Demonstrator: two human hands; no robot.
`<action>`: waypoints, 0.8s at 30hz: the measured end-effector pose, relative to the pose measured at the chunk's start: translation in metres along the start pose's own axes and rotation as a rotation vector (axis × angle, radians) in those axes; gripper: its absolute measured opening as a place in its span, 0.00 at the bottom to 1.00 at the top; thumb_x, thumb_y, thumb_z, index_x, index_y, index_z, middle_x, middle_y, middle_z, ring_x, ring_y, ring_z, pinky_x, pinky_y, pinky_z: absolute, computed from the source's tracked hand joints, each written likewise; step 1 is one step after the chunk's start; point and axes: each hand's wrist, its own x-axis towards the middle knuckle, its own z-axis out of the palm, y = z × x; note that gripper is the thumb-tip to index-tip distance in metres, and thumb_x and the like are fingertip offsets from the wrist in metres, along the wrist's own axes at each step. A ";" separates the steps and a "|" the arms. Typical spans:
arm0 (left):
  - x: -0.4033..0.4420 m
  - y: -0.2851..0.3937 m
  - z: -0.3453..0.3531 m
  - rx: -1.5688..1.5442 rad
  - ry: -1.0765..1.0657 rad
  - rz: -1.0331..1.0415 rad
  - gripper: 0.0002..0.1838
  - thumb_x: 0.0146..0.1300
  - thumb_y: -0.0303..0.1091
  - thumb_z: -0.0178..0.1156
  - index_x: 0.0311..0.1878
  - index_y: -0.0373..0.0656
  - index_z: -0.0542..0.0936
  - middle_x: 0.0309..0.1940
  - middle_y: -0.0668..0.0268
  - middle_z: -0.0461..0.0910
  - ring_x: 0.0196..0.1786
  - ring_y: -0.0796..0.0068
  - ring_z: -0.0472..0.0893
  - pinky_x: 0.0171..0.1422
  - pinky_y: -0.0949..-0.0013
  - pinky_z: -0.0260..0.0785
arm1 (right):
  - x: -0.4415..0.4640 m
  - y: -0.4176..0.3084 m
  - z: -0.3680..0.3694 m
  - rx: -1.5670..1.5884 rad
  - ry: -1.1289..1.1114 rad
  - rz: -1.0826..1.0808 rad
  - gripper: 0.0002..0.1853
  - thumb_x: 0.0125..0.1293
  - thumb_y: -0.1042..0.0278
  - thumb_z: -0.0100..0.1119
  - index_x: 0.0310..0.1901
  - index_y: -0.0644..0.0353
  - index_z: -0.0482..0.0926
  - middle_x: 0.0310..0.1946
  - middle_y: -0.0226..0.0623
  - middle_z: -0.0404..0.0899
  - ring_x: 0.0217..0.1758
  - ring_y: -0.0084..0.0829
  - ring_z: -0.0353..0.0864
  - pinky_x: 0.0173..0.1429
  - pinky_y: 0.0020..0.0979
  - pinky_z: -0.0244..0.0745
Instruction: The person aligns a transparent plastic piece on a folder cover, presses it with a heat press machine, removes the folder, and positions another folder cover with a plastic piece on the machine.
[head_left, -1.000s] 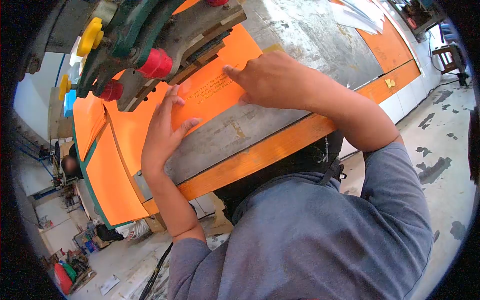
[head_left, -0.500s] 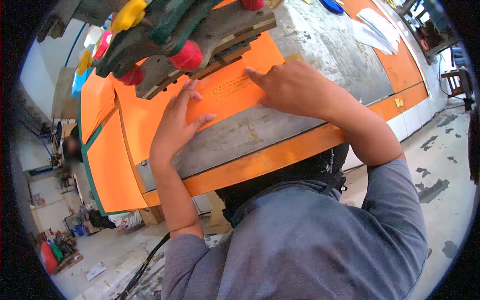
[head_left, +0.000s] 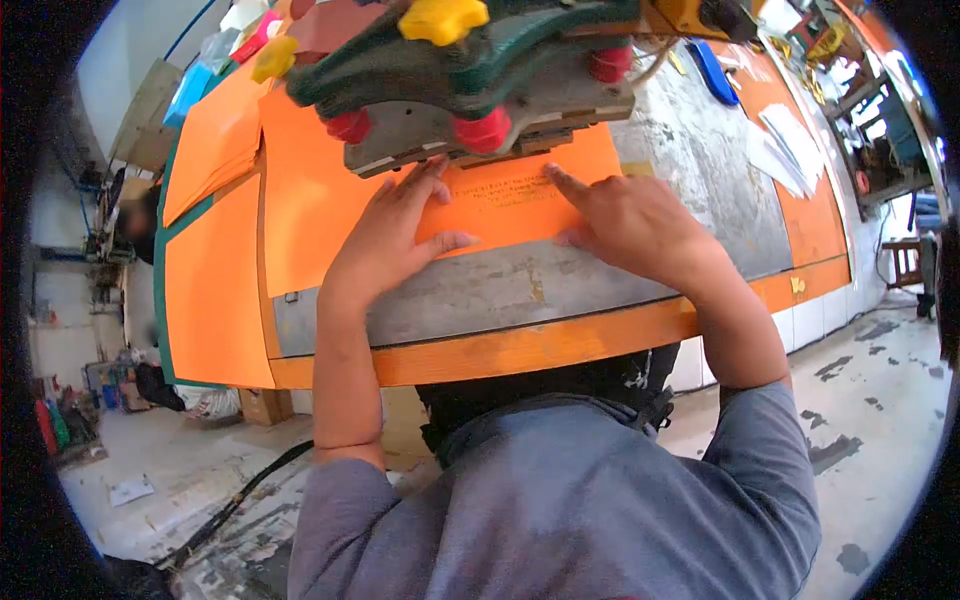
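A bright orange sheet of paper [head_left: 590, 150] with small dark printing lies on a worn grey metal plate [head_left: 450, 300]. My left hand [head_left: 400, 230] rests on the left part of the sheet, fingers stretched forward and thumb spread toward the near edge. On the right, my right hand [head_left: 635, 225] touches the sheet with its extended index finger, thumb apart near the lower edge. Just beyond my fingertips hangs a green machine head [head_left: 470, 75] with red and yellow knobs; it hides the far part of the sheet. Neither hand grips anything.
Stacked orange sheets [head_left: 215, 145] and another orange pile [head_left: 215, 280] lie at left. A blue-edged object [head_left: 712, 75] and white papers [head_left: 785, 150] lie at the far right. An orange-brown wooden edge [head_left: 540, 343] borders the plate in front of my body.
The view has turned and shifted, so the machine head appears farther right and the sheet more level. Both hands stay on the orange sheet with nearly the same pose.
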 end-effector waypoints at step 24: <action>-0.005 0.006 -0.006 -0.024 -0.030 -0.034 0.32 0.64 0.53 0.76 0.60 0.41 0.76 0.55 0.53 0.82 0.62 0.45 0.79 0.69 0.48 0.72 | 0.004 -0.011 -0.013 -0.080 -0.113 0.059 0.41 0.74 0.47 0.67 0.83 0.55 0.65 0.32 0.53 0.86 0.38 0.57 0.88 0.43 0.53 0.80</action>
